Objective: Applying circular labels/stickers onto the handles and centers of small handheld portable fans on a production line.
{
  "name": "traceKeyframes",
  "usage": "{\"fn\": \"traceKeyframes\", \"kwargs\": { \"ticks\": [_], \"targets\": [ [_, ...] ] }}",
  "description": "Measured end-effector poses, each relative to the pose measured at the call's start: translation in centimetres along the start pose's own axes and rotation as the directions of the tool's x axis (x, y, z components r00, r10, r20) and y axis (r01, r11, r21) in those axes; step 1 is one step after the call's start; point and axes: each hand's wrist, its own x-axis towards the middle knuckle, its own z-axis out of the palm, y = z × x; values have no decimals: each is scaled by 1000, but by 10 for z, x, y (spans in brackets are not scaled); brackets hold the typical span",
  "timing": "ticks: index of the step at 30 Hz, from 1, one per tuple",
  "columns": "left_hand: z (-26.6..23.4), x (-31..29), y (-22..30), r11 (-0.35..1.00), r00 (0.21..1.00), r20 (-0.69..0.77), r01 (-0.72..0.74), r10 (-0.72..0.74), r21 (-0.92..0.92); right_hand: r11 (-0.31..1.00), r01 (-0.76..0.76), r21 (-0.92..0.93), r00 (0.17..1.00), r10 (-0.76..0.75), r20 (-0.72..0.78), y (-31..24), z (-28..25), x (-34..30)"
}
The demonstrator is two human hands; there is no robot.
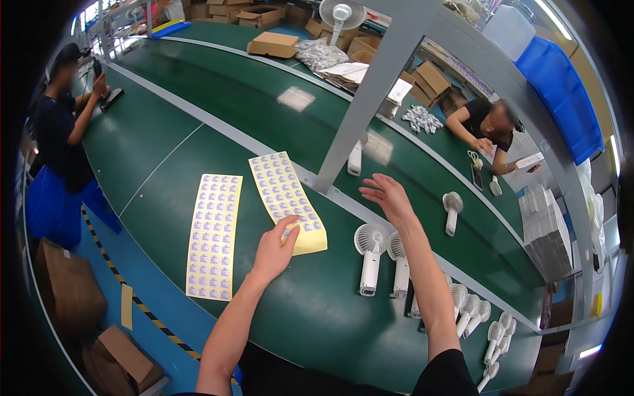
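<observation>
My left hand [274,249] pinches the lower part of a yellow-backed sticker sheet [282,186] with thumb and fingers. The sheet's lower end is bare yellow backing and curls a little. A second sticker sheet [214,236], covered in rows of small pale labels, lies flat to its left. My right hand [388,199] is raised over the bench by the grey post, fingers apart, holding nothing. Below it, a white handheld fan [371,254] lies face up on the green bench. More white fans [470,309] lie in a row to the lower right, partly hidden by my right forearm.
A grey upright post [370,99] rises beyond my hands. On the green belt behind are a fan [452,212] and another fan [355,160] beside the post. One person [485,125] works at the far right, another [59,125] at the left. Cardboard boxes [274,45] stand behind.
</observation>
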Motion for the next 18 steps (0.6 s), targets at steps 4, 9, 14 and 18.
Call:
{"fn": "traceKeyframes", "kwargs": {
  "ticks": [4, 9, 14, 18],
  "targets": [
    [1, -2, 3, 998, 999, 28, 40, -42, 52, 973, 71, -220, 997, -66, 31, 4, -10, -46],
    [10, -5, 15, 996, 995, 103, -17, 8, 89, 877, 73, -475, 994, -27, 102, 20, -57, -134],
    [21, -12, 29, 972, 972, 220, 26, -79, 235, 799, 72, -598, 950, -237, -202, 35, -125, -228],
    [25, -11, 28, 977, 970, 236, 1, -52, 213, 449, -66, -891, 546, -731, -409, 59, -220, -288]
  ]
}}
